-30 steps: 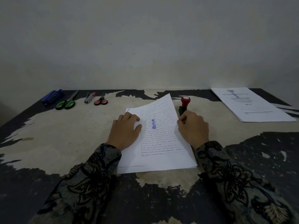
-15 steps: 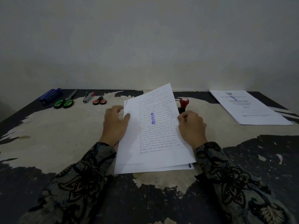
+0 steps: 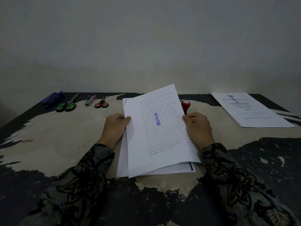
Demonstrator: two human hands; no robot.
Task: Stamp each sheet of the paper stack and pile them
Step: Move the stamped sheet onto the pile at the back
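Head view. Your left hand pinches the left edge of the stamped sheet, thumb on top; your right hand has its grip clamped on the right edge. Holding both edges keeps the sheet taut and lifted at its far end, so it separates cleanly from the paper stack lying under it on the desk. The blue "APPROVED" mark sits mid-page, so this sheet looks done and ready to move.

The finished pile lies well apart at far right, top sheet also marked; likely the destination. The red-handled stamp stands just behind your right hand, parked within reach for the next sheet.

Along the far left edge: blue stapler, green-handled scissors, staple remover, red-handled scissors, all clear of the work.
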